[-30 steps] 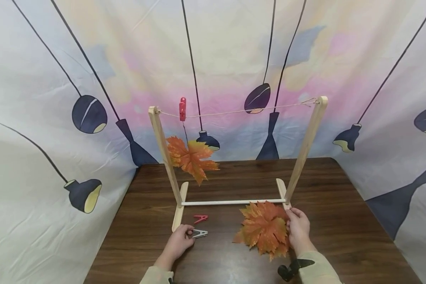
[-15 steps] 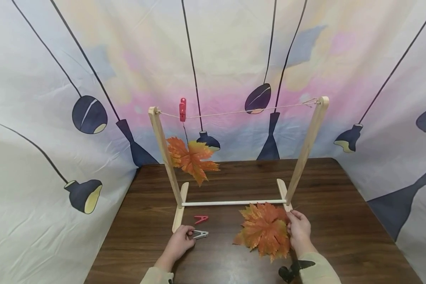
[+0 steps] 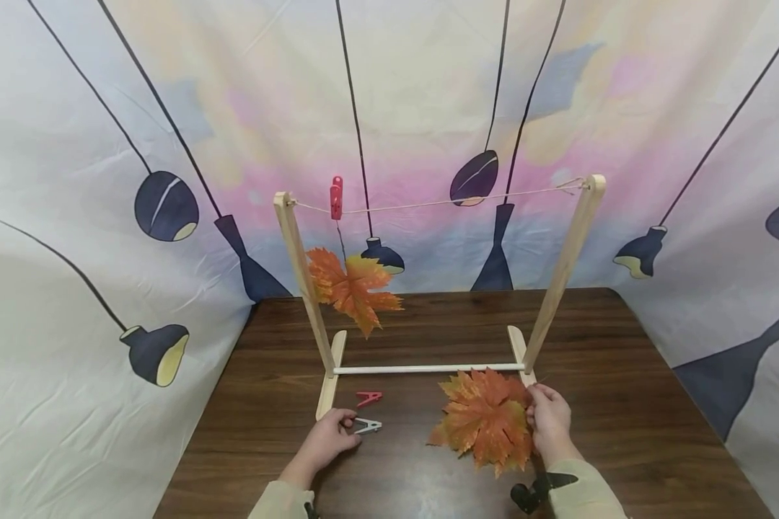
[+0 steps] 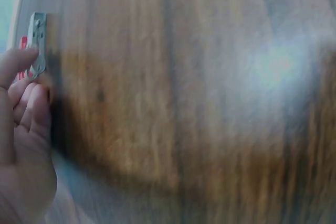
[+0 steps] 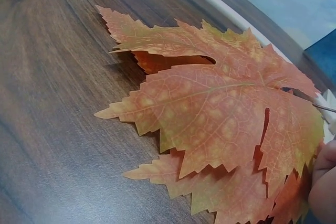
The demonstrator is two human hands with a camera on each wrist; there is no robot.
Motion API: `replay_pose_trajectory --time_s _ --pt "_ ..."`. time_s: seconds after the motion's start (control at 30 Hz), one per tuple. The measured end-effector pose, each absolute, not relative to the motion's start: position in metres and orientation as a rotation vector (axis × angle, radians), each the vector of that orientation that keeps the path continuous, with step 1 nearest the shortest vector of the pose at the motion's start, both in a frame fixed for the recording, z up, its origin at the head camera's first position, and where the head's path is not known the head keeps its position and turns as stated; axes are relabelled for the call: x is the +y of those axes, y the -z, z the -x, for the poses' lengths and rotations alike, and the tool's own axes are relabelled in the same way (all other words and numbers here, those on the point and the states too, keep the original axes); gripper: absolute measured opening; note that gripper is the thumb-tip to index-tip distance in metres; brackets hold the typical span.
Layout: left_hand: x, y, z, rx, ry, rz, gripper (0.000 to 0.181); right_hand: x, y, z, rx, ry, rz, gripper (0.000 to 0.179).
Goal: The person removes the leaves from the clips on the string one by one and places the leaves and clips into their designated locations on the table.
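My left hand pinches the handle end of a grey clothespin low over the table. In the left wrist view, fingers overlap the same clothespin. Just behind lies a red clothespin on the wood. Stacked orange maple leaves lie at the right, and my right hand grips their right edge. The right wrist view shows the upper leaf over another, with only a bit of the hand at the border; the fingertips' hold is partly hidden.
Behind the hands stands a wooden frame with a white crossbar and a string between its posts. From the string hangs another maple leaf, clipped by a red clothespin. A patterned curtain surrounds the table.
Both hands keep their places at the grey clothespin and the leaves. Only the head view has shifted very slightly.
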State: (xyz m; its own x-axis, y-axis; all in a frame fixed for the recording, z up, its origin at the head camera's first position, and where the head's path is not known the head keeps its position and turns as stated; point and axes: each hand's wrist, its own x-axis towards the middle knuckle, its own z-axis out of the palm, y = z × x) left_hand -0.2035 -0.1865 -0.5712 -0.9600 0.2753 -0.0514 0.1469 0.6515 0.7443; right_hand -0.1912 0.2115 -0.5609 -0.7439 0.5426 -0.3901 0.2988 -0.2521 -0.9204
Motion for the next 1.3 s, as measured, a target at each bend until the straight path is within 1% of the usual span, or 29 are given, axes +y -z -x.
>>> replay_pose_trajectory --time_s 0.33,0.5,0.73,0.9,1.3 --pt "-0.190 0.568 0.204 2.570 -1.393 -0.264 0.050 0.215 0.561 0.189 -1.749 -2.141 1.017 0.035" --pt "-0.190 0.561 0.207 2.537 -1.514 -0.265 0.050 0.218 0.558 0.188 -1.717 -2.158 1.000 0.036" --pt "-0.187 0.553 0.214 2.594 -1.437 -0.154 0.049 0.220 0.556 0.188 -1.762 -2.143 1.022 0.042" --pt "-0.186 0.546 0.218 2.614 -1.437 -0.159 0.047 0.222 0.556 0.189 -1.771 -2.123 1.038 0.042" --pt "-0.183 0.528 0.235 2.611 -1.486 -0.133 0.048 0.229 0.548 0.192 -1.759 -2.140 1.001 0.041"
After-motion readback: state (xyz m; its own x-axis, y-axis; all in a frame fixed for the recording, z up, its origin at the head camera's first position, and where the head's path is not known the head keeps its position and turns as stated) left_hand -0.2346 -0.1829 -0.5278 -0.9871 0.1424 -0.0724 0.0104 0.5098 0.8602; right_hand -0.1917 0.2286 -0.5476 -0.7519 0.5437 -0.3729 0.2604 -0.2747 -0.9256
